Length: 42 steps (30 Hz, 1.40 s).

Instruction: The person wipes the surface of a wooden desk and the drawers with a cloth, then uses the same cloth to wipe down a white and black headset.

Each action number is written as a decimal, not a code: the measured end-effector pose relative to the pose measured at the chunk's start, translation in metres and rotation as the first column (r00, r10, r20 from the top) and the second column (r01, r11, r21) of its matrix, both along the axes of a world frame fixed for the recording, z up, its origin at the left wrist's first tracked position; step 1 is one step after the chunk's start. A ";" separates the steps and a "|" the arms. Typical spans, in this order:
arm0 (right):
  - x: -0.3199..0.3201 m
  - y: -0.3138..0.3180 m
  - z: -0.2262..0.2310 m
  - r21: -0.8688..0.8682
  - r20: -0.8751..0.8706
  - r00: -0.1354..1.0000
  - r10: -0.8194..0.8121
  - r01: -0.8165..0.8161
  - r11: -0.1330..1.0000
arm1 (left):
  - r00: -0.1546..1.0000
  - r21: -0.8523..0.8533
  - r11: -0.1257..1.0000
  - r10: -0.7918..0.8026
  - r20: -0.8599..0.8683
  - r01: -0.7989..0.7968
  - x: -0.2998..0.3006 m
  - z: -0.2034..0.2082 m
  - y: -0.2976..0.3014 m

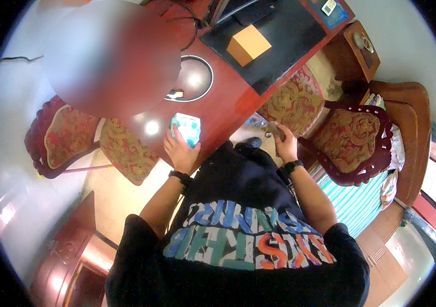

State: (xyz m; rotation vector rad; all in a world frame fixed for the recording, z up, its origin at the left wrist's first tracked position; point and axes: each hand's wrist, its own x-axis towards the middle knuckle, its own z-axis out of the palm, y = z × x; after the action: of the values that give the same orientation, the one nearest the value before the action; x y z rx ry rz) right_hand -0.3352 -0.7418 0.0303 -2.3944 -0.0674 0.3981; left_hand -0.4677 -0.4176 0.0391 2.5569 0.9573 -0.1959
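My left hand is closed around a white and teal packet at the near edge of the red-brown table. Thumb and fingers press on its lower part. Out to the right, past the table's edge, my right hand has its fingers closed on a small brownish-grey item, whose kind I cannot make out. A clear, bluish object shows just left of that hand; whether the two touch is unclear. Both wrists wear dark bands.
A round silver-rimmed tray lies on the table, with a small yellow and black item at its near edge. An orange-yellow box stands on a black mat. Patterned chairs flank me. A blurred disc hides the upper left.
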 end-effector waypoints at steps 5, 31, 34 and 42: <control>0.015 0.023 0.007 0.017 0.045 0.997 0.056 -0.057 0.998 | 0.929 0.176 0.971 -0.209 0.304 0.161 0.031 -0.002 0.017; 0.057 -0.107 -0.007 -0.097 -0.137 0.911 -0.389 0.379 0.920 | 0.692 0.098 0.797 -0.572 0.440 0.596 0.161 0.006 -0.017; 0.088 -0.093 0.008 -0.032 -0.170 0.955 -0.242 0.240 0.970 | 0.718 -0.046 0.890 -0.334 0.611 0.453 0.167 0.030 -0.023; 0.143 0.007 0.096 0.349 -0.170 0.890 0.423 -0.348 0.870 | 0.541 -0.920 0.123 0.777 0.323 0.373 0.182 0.102 -0.029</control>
State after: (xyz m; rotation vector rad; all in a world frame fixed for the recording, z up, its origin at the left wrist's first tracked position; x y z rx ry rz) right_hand -0.1924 -0.7350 0.1260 -1.9967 -0.4750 0.8038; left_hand -0.2858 -0.4465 0.1409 0.8240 0.4696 0.3820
